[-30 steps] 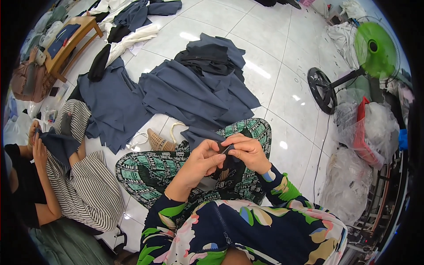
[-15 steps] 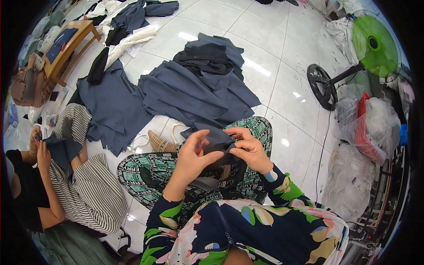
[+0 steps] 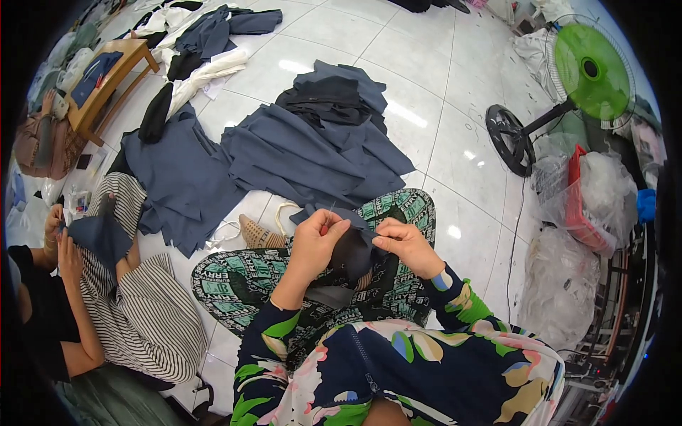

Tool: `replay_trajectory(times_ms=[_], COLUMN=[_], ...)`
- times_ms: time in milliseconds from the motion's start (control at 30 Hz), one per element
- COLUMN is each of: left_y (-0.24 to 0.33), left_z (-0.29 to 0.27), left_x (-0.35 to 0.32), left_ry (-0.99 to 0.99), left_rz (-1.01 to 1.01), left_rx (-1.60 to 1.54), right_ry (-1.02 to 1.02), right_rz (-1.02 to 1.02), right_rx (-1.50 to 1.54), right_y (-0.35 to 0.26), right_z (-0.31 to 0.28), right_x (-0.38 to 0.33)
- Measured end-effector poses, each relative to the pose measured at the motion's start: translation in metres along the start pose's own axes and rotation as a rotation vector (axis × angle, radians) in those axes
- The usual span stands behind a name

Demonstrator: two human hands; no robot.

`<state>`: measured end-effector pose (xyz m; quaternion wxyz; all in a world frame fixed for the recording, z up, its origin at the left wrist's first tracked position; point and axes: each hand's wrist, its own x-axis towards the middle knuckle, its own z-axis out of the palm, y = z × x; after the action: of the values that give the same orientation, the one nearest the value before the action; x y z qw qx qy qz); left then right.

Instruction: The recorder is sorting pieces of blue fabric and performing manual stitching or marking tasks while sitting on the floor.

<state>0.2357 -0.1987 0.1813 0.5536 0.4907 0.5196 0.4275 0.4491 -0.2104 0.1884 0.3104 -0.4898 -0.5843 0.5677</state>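
A piece of dark grey cloth [image 3: 350, 257] hangs between my two hands above my lap. My left hand [image 3: 312, 245] is closed, its thumb and fingers pinching the cloth's upper edge. Inside that hand shows a bit of a small red-handled tool [image 3: 324, 230], with a thin tip sticking up past the fingers; the rest is hidden. My right hand [image 3: 408, 248] pinches the same cloth at its right edge between thumb and fingers.
Dark blue-grey cloth pieces [image 3: 312, 153] lie heaped on the tiled floor ahead. At left a co-worker's hands [image 3: 67, 255] hold similar cloth. A green fan [image 3: 590, 67], a red basket [image 3: 582, 206] and plastic bags [image 3: 558, 284] stand at right; a wooden bench [image 3: 106, 85] is far left.
My left hand's fingers, spread apart earlier, have closed on the cloth edge. My right hand has shifted slightly, still pinching the cloth.
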Motion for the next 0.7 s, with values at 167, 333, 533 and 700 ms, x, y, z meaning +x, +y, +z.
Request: replay_trajectory(times_ms=[167, 333, 533, 700], left_y=[-0.014, -0.015, -0.025, -0.027], left_z=[-0.001, 0.002, 0.012, 0.004], left_x=[0.010, 0.000, -0.004, -0.001], left_ry=[0.023, 0.048, -0.014, -0.008], left_rz=[0.173, 0.452, 0.406, 0.145], left_rx=[0.165, 0.222, 0.143, 0.011], right_ry=[0.016, 0.016, 0.010, 0.105], right_rz=[0.411, 0.376, 0.380, 0.338], right_rx=[0.685, 0.821, 0.685, 0.619], right_y=[-0.013, 0.004, -0.006, -0.009], right_z=[0.013, 0.008, 0.017, 0.017], right_x=[0.000, 0.006, 0.008, 0.007])
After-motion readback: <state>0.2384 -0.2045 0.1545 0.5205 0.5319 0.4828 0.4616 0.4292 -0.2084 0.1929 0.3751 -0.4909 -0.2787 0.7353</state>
